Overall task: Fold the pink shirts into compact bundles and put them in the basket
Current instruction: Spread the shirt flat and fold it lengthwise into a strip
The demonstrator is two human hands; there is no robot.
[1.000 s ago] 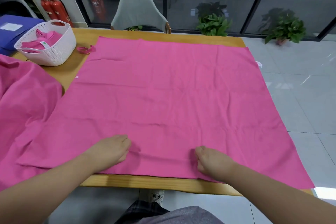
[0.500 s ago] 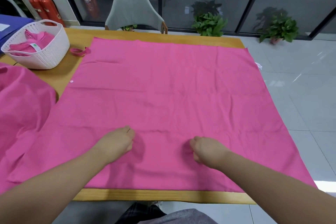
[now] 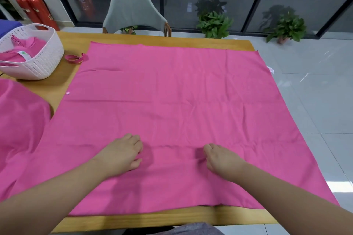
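Left hand (image 3: 122,153) and right hand (image 3: 219,159) resting loosely curled, gripping nothing, on pink shirt (image 3: 172,101) lying flat across bench (image 3: 156,219).

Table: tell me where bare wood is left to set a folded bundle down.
Bare table shows behind the spread pink shirt, between it and the basket, and along the near edge. The middle is covered; more pink cloth crowds the left.

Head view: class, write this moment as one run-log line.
left hand: on shirt | right hand: on shirt | shirt: spread flat | basket: holds pink cloth
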